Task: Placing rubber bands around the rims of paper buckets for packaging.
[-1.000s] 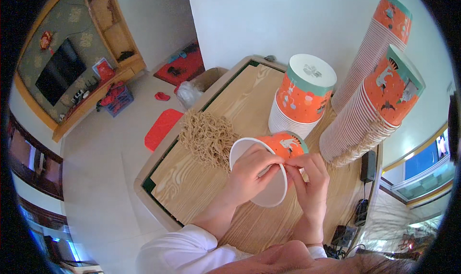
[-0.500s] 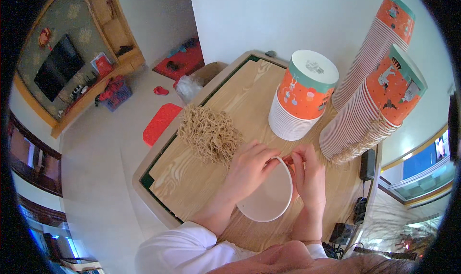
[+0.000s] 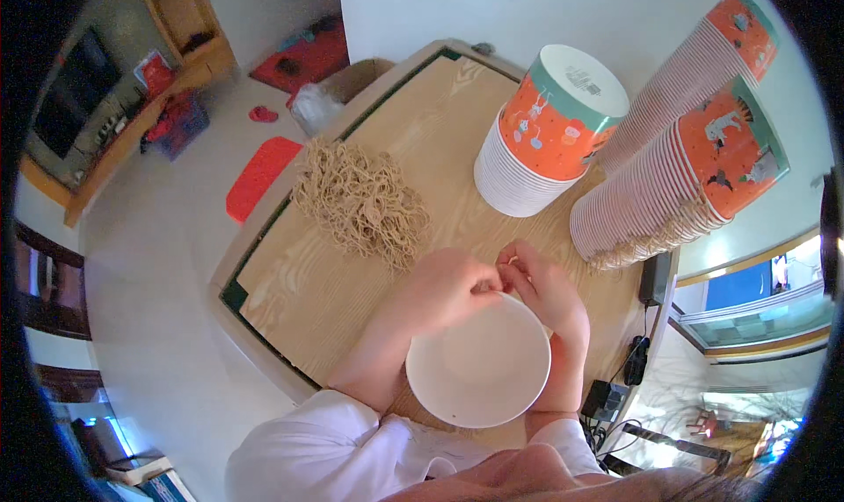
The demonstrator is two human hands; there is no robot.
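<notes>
A white-lined paper bucket [image 3: 479, 361] is tilted with its mouth toward me, a small dark spot near the close rim. My left hand [image 3: 453, 282] is closed at its far rim, the fingers curled over the edge. Beside it, my right hand [image 3: 536, 282] makes a pinch at the same rim; whatever lies between its fingertips is too small to make out. Left of the hands a tangled heap of tan twine [image 3: 365, 203] lies on the wooden table [image 3: 325, 326].
Upside-down orange and green paper buckets stand in a short stack [image 3: 554, 141] beyond my hands. Two taller stacks rise to the right, the nearer stack [image 3: 651, 185] with twine along its rims. Black power adapters [image 3: 605, 401] with cables sit at the right table edge.
The bucket's mouth has turned further toward me, showing more of its inside. Both hands have shifted along its rim to the far side, closer together. The whole view has shifted somewhat.
</notes>
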